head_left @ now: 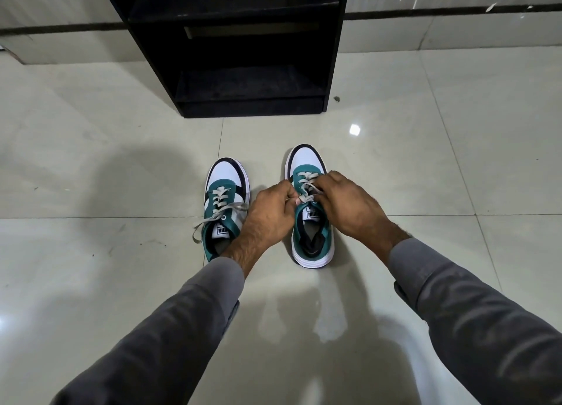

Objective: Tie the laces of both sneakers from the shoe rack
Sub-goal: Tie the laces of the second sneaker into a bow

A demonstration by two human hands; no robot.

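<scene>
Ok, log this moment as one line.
phase: tying right sneaker | left hand, right hand: pinching its laces | left sneaker: untied

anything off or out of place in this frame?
Only the left sneaker: its laces are untied, one end trailing onto the floor tiles. Both hands pinch the right sneaker's laces mid-tie. A small dark speck lies beside the shoe rack.

I see two teal, white and black sneakers side by side on the floor tiles, toes toward the shoe rack. The left sneaker (226, 205) has loose grey laces (213, 217) trailing sideways; the right sneaker (310, 210) has its laces (308, 188) gathered over the tongue.
</scene>
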